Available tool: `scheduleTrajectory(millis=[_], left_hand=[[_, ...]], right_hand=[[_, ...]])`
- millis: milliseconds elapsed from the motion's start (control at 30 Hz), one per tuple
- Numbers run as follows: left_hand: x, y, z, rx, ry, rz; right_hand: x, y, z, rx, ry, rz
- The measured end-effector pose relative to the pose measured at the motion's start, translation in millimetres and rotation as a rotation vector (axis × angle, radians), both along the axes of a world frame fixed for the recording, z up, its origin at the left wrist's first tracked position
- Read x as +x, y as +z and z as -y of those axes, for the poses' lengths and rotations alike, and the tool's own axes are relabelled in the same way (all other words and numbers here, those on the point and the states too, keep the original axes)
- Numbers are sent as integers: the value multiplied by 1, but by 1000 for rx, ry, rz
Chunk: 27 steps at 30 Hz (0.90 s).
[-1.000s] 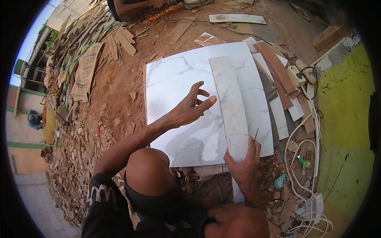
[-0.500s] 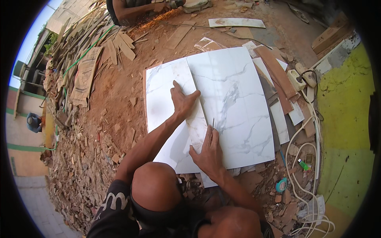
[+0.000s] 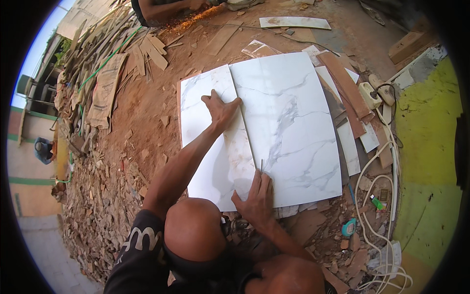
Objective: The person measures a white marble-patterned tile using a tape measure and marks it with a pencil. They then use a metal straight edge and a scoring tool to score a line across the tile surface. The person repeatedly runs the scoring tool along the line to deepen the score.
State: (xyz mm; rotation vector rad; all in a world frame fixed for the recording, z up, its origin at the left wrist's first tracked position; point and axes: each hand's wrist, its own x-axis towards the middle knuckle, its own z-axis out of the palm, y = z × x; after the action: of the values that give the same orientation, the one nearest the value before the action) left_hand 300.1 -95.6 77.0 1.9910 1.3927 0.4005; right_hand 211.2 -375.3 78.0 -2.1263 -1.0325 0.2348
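Observation:
A large white tile (image 3: 303,142) with grey marble veining lies flat in front of my knees. On its left part rests a narrower tile strip (image 3: 237,147), smudged with brown dirt. My left hand (image 3: 223,111) presses on the strip with fingers spread, the thumb reaching its right edge. Close to the strip's near end, my right hand (image 3: 257,198) pinches a thin pencil-like stick (image 3: 262,165), which points away from me beside the strip's right edge. The exact kind of stick is too small to tell.
Tile offcuts (image 3: 347,147) and a power strip (image 3: 369,95) with white cable (image 3: 360,196) lie right, with a teal tape measure (image 3: 348,227) and green lighter (image 3: 376,202). Rubble (image 3: 112,201) covers the left. Beyond, another person's arm (image 3: 169,13) works amid orange sparks.
My left hand has slid a little farther away and left along the strip. My right hand, with the stick, has come slightly nearer to me.

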Motion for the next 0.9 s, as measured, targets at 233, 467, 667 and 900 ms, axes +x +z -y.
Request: scheduleTrajectory(millis=[233,467,667,900], left_hand=[[-6,-4,-7,-37,8,-81],[2,-4,-11,49,-34,-57],[10,-5,-4,55,-59,-81],[9,-7,-6,9,-71,-56]], right_hand=[[-3,-4,-5,-2,11,36],[-3,-2,-13,24,5,7],[-2,-7,-13,6,-19,27],[-3,-5,-12,21,-10,7]])
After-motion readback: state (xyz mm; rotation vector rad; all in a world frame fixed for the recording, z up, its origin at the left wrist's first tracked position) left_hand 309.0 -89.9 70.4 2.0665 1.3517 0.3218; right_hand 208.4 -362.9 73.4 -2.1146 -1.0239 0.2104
